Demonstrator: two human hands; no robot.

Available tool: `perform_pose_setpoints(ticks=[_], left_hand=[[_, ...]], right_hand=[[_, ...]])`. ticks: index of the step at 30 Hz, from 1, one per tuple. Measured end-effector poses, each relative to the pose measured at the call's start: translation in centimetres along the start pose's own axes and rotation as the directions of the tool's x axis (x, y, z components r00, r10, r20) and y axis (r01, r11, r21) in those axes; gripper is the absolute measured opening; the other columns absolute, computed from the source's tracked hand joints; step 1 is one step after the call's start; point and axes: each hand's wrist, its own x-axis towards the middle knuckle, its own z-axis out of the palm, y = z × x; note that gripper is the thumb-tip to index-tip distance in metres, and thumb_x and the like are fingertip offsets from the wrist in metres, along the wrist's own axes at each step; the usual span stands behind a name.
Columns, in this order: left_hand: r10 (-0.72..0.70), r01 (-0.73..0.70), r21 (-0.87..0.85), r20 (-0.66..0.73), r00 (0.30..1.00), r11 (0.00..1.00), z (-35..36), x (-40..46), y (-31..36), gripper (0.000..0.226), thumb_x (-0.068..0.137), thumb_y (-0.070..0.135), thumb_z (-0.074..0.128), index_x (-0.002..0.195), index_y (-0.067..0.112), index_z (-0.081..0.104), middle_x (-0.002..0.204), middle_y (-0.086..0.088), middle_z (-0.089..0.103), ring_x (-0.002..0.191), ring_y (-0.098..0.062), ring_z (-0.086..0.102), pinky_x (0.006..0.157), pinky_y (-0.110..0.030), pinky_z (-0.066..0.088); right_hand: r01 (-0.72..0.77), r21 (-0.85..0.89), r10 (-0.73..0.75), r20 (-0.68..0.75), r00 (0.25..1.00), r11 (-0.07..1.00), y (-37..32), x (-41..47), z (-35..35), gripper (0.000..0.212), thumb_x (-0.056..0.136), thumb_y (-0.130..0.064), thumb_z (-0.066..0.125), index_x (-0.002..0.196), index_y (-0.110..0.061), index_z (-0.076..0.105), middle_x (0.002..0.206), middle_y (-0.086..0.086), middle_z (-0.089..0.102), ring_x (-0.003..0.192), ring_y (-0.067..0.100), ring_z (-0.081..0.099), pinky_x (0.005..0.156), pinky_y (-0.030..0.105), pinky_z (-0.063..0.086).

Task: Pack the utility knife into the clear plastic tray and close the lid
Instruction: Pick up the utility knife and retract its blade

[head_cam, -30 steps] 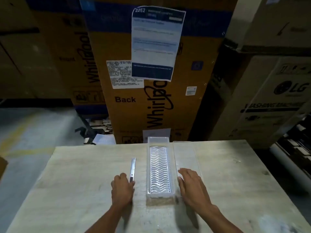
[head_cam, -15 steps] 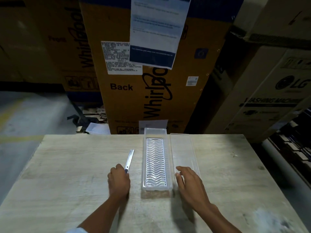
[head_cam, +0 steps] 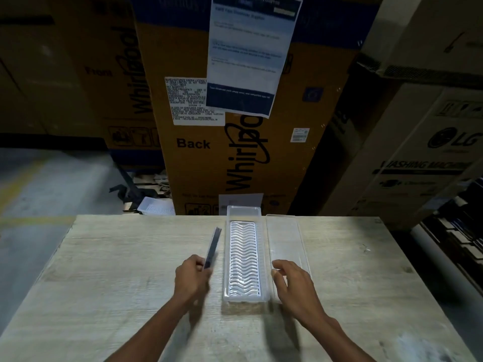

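Observation:
A long clear plastic tray [head_cam: 226,259] with a white wavy insert lies lengthwise in the middle of the wooden table [head_cam: 104,270]. Its clear lid [head_cam: 283,239] lies flat just right of it. The slim grey utility knife [head_cam: 213,246] is left of the tray, its near end gripped by my left hand [head_cam: 192,276] and its far end raised, pointing away. My right hand [head_cam: 292,283] hovers over the lid's near end, fingers curled and apart, holding nothing.
Tall Whirlpool cardboard boxes [head_cam: 235,126] stand right behind the table's far edge, with LG boxes [head_cam: 423,158] at the right. A small white tray [head_cam: 156,208] lies on the floor behind the table's left side. Bare tabletop spreads left and right.
My left hand has closed on the knife and lifted it off the table, tilting it toward the tray. My right hand has risen off the lid.

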Motion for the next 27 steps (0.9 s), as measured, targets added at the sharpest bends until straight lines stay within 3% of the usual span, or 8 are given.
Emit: perform_pose_setpoints(ticks=[3, 5, 8, 11, 19, 22, 27], left_hand=[[0.124, -0.115, -0.198, 0.035, 0.992, 0.973, -0.7, -2.7, 3.7, 0.009, 0.087, 0.014, 0.076, 0.084, 0.016, 0.067, 0.072, -0.001, 0.071, 0.063, -0.014, 0.066, 0.063, -0.032, 0.059], [0.218, -0.199, -0.267, 0.043, 0.975, 0.943, -1.0, -4.5, 6.6, 0.01, 0.087, 0.022, 0.075, 0.082, 0.02, 0.067, 0.07, 0.001, 0.071, 0.06, -0.009, 0.066, 0.057, -0.023, 0.057], [0.339, -0.306, -0.327, 0.048, 0.94, 0.894, -1.5, -7.1, 10.2, 0.012, 0.086, 0.028, 0.076, 0.08, 0.022, 0.067, 0.068, -0.005, 0.071, 0.055, -0.007, 0.064, 0.053, -0.02, 0.056], [0.417, -0.384, -0.345, 0.025, 0.909, 0.857, -2.3, -8.8, 12.7, 0.014, 0.088, 0.024, 0.075, 0.077, 0.022, 0.067, 0.069, -0.008, 0.071, 0.053, -0.008, 0.061, 0.05, -0.021, 0.053], [0.481, -0.459, -0.289, 0.006, 0.877, 0.84, -4.6, -11.6, 15.8, 0.011, 0.086, 0.025, 0.078, 0.082, 0.023, 0.068, 0.074, 0.0, 0.073, 0.065, -0.008, 0.068, 0.059, -0.019, 0.057], [0.499, -0.458, -0.291, 0.082, 0.863, 0.84, -5.3, -12.5, 16.3, 0.012, 0.086, 0.019, 0.077, 0.093, 0.025, 0.07, 0.083, 0.002, 0.075, 0.076, -0.009, 0.073, 0.068, -0.024, 0.063], [0.529, -0.499, -0.253, 0.063, 0.846, 0.829, -6.2, -13.8, 17.3, 0.016, 0.089, 0.016, 0.074, 0.096, 0.029, 0.069, 0.09, 0.009, 0.076, 0.083, -0.002, 0.072, 0.069, -0.016, 0.06]], right_hand=[[0.026, 0.16, -0.024, -0.013, 1.0, 0.987, -2.8, 0.4, -1.3, 0.015, 0.101, -0.024, 0.056, 0.11, -0.029, 0.068, 0.109, -0.012, 0.072, 0.096, -0.005, 0.065, 0.081, 0.015, 0.05], [0.031, 0.298, -0.035, 0.01, 0.999, 0.954, -5.3, 0.8, -2.5, 0.015, 0.101, -0.028, 0.057, 0.111, -0.03, 0.068, 0.109, -0.014, 0.072, 0.098, -0.006, 0.066, 0.079, 0.011, 0.052], [0.029, 0.529, -0.072, 0.062, 0.995, 0.848, -9.1, 1.3, -4.6, 0.022, 0.102, -0.03, 0.056, 0.122, -0.03, 0.066, 0.116, -0.01, 0.074, 0.107, 0.005, 0.069, 0.092, 0.027, 0.058], [0.038, 0.709, -0.115, 0.061, 0.991, 0.704, -11.7, 1.4, -6.9, 0.024, 0.101, -0.021, 0.059, 0.121, -0.032, 0.066, 0.114, -0.008, 0.076, 0.107, 0.012, 0.072, 0.085, 0.025, 0.06], [0.108, 0.732, -0.13, -0.027, 0.991, 0.673, -13.8, 0.6, -10.5, 0.043, 0.09, 0.0, 0.066, 0.113, -0.036, 0.069, 0.106, -0.001, 0.078, 0.104, 0.018, 0.073, 0.077, 0.024, 0.06], [0.13, 0.722, -0.134, -0.051, 0.99, 0.68, -14.1, 0.2, -11.5, 0.043, 0.091, 0.0, 0.065, 0.112, -0.038, 0.067, 0.105, -0.003, 0.078, 0.103, 0.016, 0.074, 0.076, 0.024, 0.061], [0.198, 0.676, -0.184, -0.094, 0.978, 0.71, -15.0, -0.9, -12.9, 0.044, 0.092, -0.007, 0.067, 0.119, -0.041, 0.062, 0.108, -0.008, 0.077, 0.105, 0.013, 0.072, 0.078, 0.022, 0.06]])
